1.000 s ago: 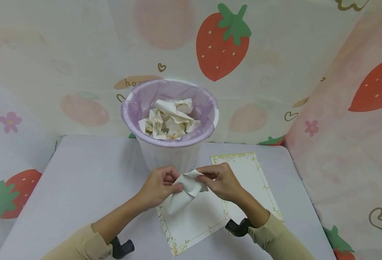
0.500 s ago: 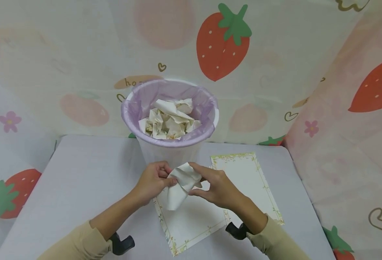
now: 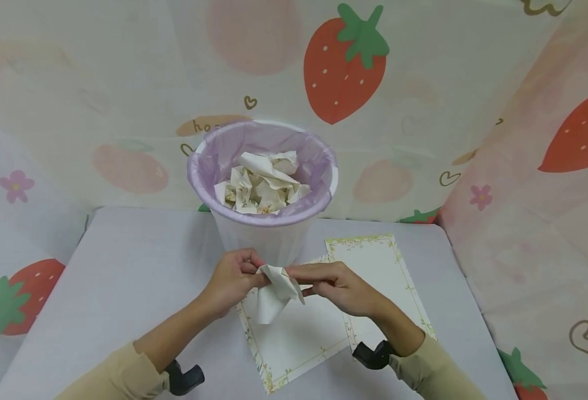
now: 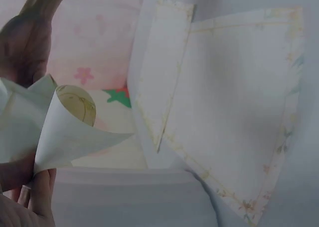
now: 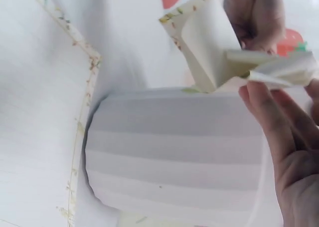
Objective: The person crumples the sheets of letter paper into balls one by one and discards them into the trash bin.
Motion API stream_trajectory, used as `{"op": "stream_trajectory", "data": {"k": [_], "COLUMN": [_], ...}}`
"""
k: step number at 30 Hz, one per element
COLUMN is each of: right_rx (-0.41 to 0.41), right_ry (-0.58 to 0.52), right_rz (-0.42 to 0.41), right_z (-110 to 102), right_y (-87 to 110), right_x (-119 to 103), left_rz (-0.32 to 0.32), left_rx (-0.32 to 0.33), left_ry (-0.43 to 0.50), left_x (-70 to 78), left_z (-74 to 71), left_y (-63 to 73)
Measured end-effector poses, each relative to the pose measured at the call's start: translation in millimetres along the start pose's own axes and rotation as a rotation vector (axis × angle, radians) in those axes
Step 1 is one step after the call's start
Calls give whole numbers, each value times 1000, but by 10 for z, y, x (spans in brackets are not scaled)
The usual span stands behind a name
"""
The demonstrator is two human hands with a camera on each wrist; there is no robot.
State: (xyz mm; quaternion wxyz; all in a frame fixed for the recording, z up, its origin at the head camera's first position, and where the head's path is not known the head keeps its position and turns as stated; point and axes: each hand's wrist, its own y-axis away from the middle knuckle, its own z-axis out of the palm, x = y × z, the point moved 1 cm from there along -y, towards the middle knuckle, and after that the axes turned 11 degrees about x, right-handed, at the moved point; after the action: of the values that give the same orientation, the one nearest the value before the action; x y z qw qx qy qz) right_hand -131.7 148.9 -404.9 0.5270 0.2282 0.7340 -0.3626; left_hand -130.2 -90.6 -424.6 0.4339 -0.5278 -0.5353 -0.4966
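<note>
In the head view, a partly crumpled sheet of paper is held over the table, in front of the bin. My left hand pinches its left side between thumb and fingers. From the right, my right hand reaches in with straight fingers that touch the paper's upper right edge. The left wrist view shows the paper curled into a cone, its printed side inward. A floral border lines its free corner in the right wrist view. My right thumb's contact with the paper is hard to make out.
A white bin with a purple liner stands behind my hands and holds crumpled paper. Two flat sheets with floral borders, one nearer and one farther right, lie overlapping on the white-covered table.
My right hand opened its thumb off the paper, then lowered its straightened fingers onto the edge. The paper has folded smaller and shifted slightly left. My left hand keeps its pinch.
</note>
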Motion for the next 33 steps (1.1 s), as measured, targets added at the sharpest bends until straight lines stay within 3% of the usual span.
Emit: {"op": "stream_trajectory", "data": {"k": [5, 11, 18, 21, 28, 33], "right_rx": [52, 100, 180, 153, 9, 22], "right_ry": [-13, -120, -38, -25, -31, -23], "right_rz": [42, 83, 85, 123, 213, 251], "right_z": [-58, -88, -38, -33, -51, -18], "right_y": [-13, 37, -4, -20, -23, -15], "right_x": [18, 85, 111, 106, 133, 145], "left_rz": [52, 73, 104, 113, 120, 142], "left_rx": [-54, -79, -99, -95, -102, -86], "left_ry": [51, 85, 91, 98, 120, 118], "left_x": [30, 61, 105, 130, 144, 132], "left_z": [-6, 2, 43, 59, 88, 129], "left_y": [-19, -18, -18, -21, 9, 18]}}
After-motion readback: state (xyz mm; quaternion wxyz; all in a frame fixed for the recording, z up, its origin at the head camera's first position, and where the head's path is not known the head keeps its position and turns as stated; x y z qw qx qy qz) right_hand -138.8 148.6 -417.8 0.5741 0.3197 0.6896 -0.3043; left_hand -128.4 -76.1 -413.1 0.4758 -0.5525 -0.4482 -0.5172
